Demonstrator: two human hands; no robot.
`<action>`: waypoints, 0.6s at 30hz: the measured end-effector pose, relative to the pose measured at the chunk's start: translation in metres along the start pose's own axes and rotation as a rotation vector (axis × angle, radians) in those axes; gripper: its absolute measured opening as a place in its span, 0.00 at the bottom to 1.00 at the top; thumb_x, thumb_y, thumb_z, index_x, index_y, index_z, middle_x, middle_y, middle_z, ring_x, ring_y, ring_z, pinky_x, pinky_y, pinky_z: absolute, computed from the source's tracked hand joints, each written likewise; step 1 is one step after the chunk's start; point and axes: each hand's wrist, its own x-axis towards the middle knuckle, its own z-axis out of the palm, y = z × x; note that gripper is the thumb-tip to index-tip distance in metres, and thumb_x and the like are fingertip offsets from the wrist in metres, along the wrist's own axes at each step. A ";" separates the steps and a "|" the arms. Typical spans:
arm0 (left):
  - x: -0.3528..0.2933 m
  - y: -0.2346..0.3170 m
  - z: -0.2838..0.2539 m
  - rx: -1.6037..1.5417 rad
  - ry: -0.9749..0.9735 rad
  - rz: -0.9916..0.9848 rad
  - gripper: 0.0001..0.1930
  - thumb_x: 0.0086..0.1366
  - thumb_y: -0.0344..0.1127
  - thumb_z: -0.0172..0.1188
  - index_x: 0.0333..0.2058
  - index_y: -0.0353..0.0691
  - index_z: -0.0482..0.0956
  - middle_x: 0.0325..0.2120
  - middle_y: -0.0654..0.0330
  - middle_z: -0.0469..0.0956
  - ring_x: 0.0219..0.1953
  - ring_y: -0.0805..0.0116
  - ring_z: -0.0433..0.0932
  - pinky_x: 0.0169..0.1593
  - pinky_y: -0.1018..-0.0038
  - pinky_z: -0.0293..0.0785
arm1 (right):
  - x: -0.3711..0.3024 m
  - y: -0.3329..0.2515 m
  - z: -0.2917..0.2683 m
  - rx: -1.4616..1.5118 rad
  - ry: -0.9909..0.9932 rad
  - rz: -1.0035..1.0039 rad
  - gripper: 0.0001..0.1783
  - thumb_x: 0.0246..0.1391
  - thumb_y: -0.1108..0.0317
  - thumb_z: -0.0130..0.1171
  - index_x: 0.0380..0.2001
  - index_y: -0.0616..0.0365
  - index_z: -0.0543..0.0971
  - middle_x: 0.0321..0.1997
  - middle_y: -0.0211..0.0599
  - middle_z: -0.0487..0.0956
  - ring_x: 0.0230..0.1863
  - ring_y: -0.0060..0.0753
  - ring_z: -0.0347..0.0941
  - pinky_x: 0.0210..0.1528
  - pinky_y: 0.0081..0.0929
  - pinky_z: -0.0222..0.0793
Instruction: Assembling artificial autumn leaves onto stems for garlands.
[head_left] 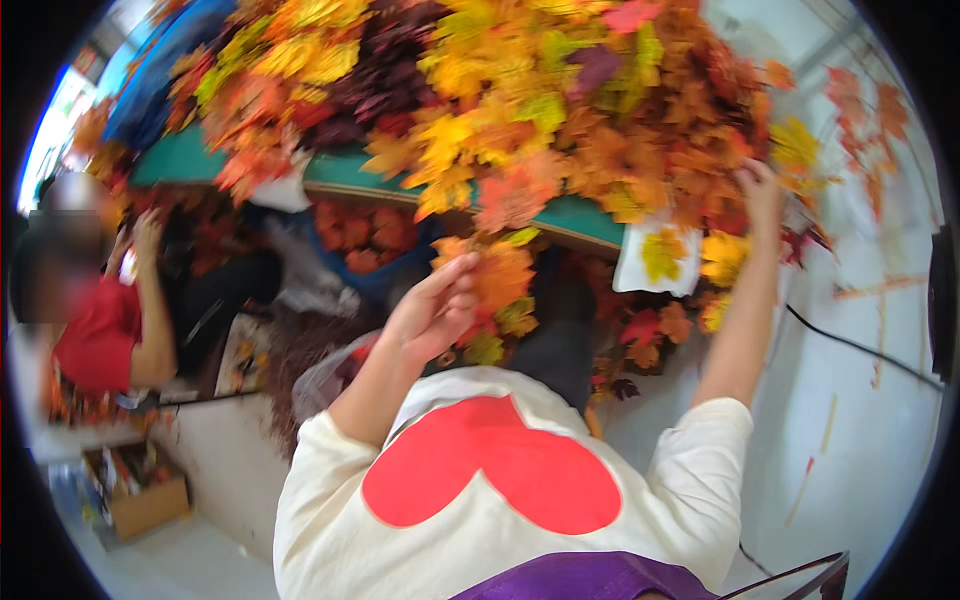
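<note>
Orange artificial maple leaves [505, 275] hang in a strand in front of me, and my left hand [438, 308] pinches this strand at its left edge between thumb and forefinger. Its other fingers are curled. My right hand [762, 190] reaches forward to the right end of a big leaf pile [630, 130]. There its bent fingers close on reddish-brown artificial maple leaves [722, 165]; the exact piece held is partly hidden. The pile mixes yellow, orange, red and dark purple leaves.
The pile lies on a green-topped table [365, 172]. A white sheet [655, 262] hangs at its front edge. To the left sits another person in a red shirt [100, 345], near a cardboard box [140, 490]. A black cable [860, 345] runs along the right.
</note>
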 end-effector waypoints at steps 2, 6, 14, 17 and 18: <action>-0.003 0.001 0.004 0.012 0.013 -0.012 0.10 0.64 0.38 0.51 0.41 0.43 0.73 0.25 0.70 0.70 0.22 0.82 0.63 0.22 0.87 0.62 | 0.002 -0.001 0.001 0.065 0.013 -0.004 0.13 0.46 0.70 0.60 0.38 0.59 0.78 0.36 0.36 0.80 0.37 0.27 0.75 0.42 0.25 0.69; -0.003 0.001 0.000 0.029 0.000 -0.038 0.10 0.64 0.39 0.50 0.41 0.44 0.74 0.26 0.69 0.72 0.22 0.80 0.65 0.24 0.85 0.66 | -0.004 -0.006 -0.003 0.346 0.062 0.103 0.12 0.46 0.73 0.58 0.38 0.59 0.79 0.34 0.33 0.80 0.34 0.25 0.75 0.39 0.23 0.70; 0.001 -0.004 0.001 0.043 0.045 -0.028 0.11 0.65 0.39 0.49 0.42 0.44 0.74 0.25 0.68 0.74 0.22 0.79 0.66 0.24 0.84 0.67 | -0.011 -0.036 -0.029 0.034 0.242 0.020 0.08 0.50 0.72 0.55 0.34 0.56 0.79 0.32 0.34 0.80 0.33 0.26 0.76 0.37 0.22 0.69; 0.001 -0.006 0.004 0.053 0.054 -0.026 0.11 0.65 0.39 0.49 0.42 0.44 0.74 0.25 0.68 0.74 0.21 0.79 0.66 0.24 0.84 0.66 | -0.007 -0.029 -0.031 0.072 0.207 0.041 0.09 0.49 0.70 0.55 0.35 0.56 0.80 0.35 0.36 0.80 0.36 0.31 0.75 0.41 0.24 0.67; 0.001 -0.007 0.004 0.053 0.061 -0.026 0.11 0.65 0.39 0.48 0.41 0.44 0.74 0.25 0.68 0.74 0.21 0.79 0.66 0.24 0.84 0.66 | -0.006 -0.025 -0.032 0.089 0.199 0.057 0.09 0.49 0.71 0.55 0.35 0.56 0.79 0.35 0.35 0.79 0.36 0.30 0.75 0.41 0.23 0.67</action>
